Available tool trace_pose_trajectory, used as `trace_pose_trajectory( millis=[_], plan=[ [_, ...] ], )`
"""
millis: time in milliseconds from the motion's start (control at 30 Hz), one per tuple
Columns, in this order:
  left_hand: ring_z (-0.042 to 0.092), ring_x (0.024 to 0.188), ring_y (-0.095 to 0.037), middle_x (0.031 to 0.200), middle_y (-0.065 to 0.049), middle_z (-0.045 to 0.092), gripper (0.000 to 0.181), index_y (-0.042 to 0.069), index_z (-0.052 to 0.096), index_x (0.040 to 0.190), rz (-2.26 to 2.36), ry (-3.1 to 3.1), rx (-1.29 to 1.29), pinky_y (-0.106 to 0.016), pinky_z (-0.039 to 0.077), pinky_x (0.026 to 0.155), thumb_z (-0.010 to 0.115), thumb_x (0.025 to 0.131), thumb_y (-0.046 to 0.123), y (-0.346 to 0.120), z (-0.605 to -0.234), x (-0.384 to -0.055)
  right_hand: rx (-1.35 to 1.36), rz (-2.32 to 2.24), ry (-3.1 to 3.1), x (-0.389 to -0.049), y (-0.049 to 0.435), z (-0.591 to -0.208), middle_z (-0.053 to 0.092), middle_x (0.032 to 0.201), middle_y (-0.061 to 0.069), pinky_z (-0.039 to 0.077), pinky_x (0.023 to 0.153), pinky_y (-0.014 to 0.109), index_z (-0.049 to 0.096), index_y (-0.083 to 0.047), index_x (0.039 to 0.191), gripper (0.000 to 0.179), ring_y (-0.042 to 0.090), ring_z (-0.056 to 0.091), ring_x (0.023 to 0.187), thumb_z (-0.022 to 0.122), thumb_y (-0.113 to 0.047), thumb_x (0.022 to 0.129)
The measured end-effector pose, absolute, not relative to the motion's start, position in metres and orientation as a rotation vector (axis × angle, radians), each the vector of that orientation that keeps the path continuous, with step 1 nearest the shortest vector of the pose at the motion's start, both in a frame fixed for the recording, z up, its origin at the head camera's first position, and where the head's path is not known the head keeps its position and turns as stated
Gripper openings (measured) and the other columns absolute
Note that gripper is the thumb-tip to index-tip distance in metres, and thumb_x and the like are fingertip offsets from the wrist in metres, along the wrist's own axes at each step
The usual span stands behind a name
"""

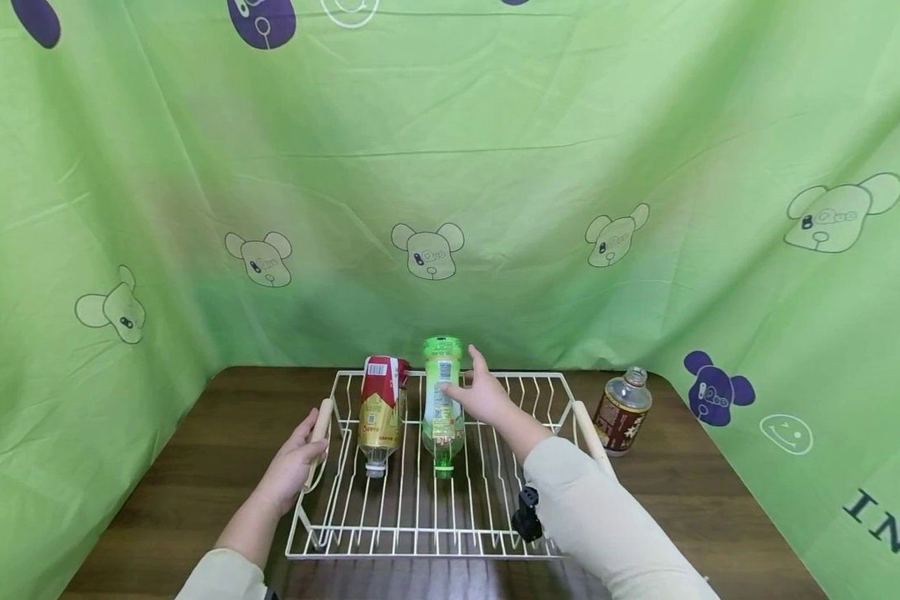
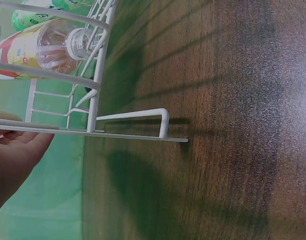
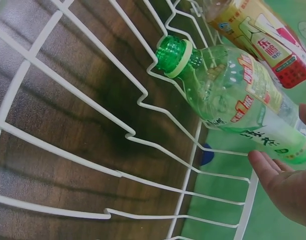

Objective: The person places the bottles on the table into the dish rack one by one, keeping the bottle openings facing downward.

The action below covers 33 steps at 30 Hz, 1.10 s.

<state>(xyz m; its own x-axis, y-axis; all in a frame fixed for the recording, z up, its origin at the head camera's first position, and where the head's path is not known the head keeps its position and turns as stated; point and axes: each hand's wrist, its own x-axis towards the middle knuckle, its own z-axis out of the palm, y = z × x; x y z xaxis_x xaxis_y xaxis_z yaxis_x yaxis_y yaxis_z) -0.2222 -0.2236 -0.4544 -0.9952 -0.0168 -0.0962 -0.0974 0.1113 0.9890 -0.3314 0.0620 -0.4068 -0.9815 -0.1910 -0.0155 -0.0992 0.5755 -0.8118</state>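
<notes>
In the head view my left hand (image 1: 296, 462) grips the pale wooden handle (image 1: 320, 429) on the left side of a white wire dish rack (image 1: 390, 542). My right hand (image 1: 487, 396) is beside a green plastic bottle (image 1: 444, 400), thumb in front of it and forefinger straight; firm contact cannot be told. The bottle stands upside down in the rack, its green cap (image 3: 174, 55) among the wires. Left of it, a red and gold bottle (image 1: 380, 408) also stands neck down, tilted. In the left wrist view its clear neck (image 2: 82, 44) shows above the rack floor.
A bottle with a dark brown label (image 1: 622, 417) stands upright on the wooden table (image 1: 690, 500), right of the rack. The rack's right handle (image 1: 591, 437) lies beneath my right forearm. A green curtain (image 1: 435, 183) with bear heads encloses the back and sides.
</notes>
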Motion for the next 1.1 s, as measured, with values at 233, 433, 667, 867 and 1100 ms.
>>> trace_pose_trajectory(
  millis=[233,433,667,867,1100],
  plan=[
    [0.027,0.138,-0.036,0.162,-0.026,0.004,0.067,0.000,0.005,0.156,2.040,2.301,-0.128,-0.008,0.037,0.085,0.039,0.099,0.004,-0.224,-0.455,-0.222,-0.260,-1.474,2.628,-0.329,0.073,-0.398,0.039,0.149,0.031,0.041,0.107,0.054,0.003,-0.010,0.158,0.092,0.043,0.051,0.129,0.066,-0.025,0.092],
    [0.024,0.140,-0.036,0.163,-0.025,0.003,0.067,-0.001,0.004,0.156,2.042,2.297,-0.121,-0.006,0.036,0.084,0.038,0.099,0.004,-0.225,-0.455,-0.223,-0.278,-1.489,2.616,-0.327,0.093,-0.390,0.036,0.150,0.031,0.042,0.106,0.055,0.002,-0.010,0.158,0.091,0.044,0.046,0.133,0.064,-0.026,0.094],
    [0.027,0.138,-0.035,0.162,-0.027,0.005,0.067,-0.001,0.005,0.156,2.032,2.313,-0.113,-0.005,0.036,0.084,0.038,0.099,0.003,-0.224,-0.454,-0.222,-0.283,-1.505,2.603,-0.325,0.125,-0.380,0.031,0.154,0.029,0.043,0.106,0.055,-0.003,-0.014,0.158,0.091,0.043,0.042,0.136,0.062,-0.030,0.095],
    [0.037,0.129,-0.031,0.161,-0.027,0.010,0.066,-0.001,0.005,0.156,2.007,2.334,-0.136,-0.008,0.039,0.084,0.039,0.100,0.005,-0.224,-0.455,-0.221,-0.279,-1.522,2.652,-0.320,0.152,-0.372,0.028,0.155,0.029,0.040,0.108,0.055,-0.004,-0.012,0.158,0.092,0.044,0.039,0.138,0.061,-0.032,0.096],
    [0.033,0.132,-0.032,0.162,-0.026,0.007,0.065,-0.001,0.003,0.156,2.013,2.323,-0.118,-0.008,0.038,0.084,0.037,0.101,0.006,-0.224,-0.456,-0.222,-0.267,-1.556,2.693,-0.312,0.181,-0.370,0.026,0.154,0.032,0.036,0.111,0.057,-0.006,-0.010,0.157,0.092,0.048,0.035,0.138,0.060,-0.030,0.096]
  ],
)
